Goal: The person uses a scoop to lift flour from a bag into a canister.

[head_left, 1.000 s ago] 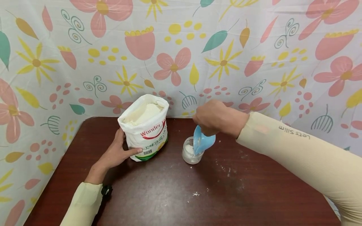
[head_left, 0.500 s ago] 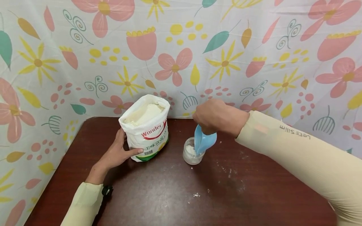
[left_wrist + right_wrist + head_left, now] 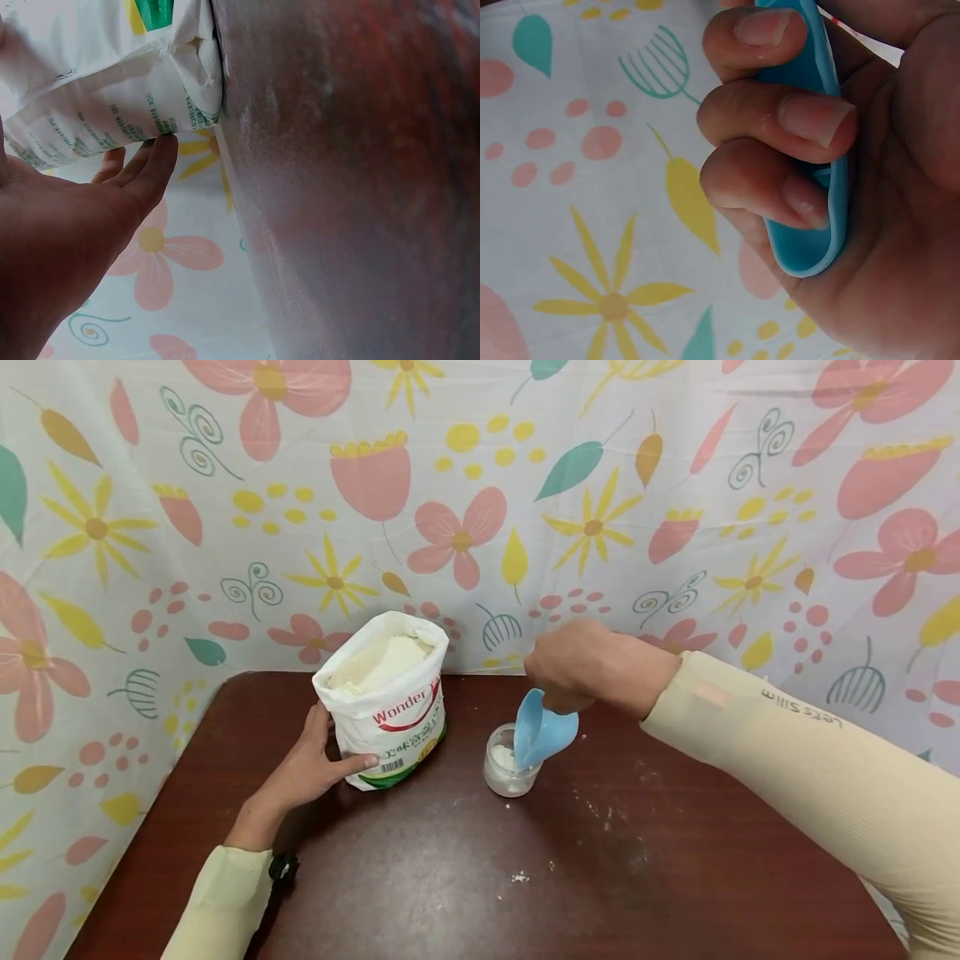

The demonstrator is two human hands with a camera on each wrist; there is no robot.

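Hands (image 3: 306,770) hold bag (image 3: 393,727) (left) and scoop (image 3: 550,735) (right).

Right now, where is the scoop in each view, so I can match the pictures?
Head: scoop just right of and below centre, tipped at the jar.
Left wrist: not in it.
Right wrist: its handle, upper part, right of centre, gripped by the right hand.
Shared landmark: flowered cloth, in all three.

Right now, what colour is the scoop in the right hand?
Light blue; the scoop in the right hand shows best in the head view.
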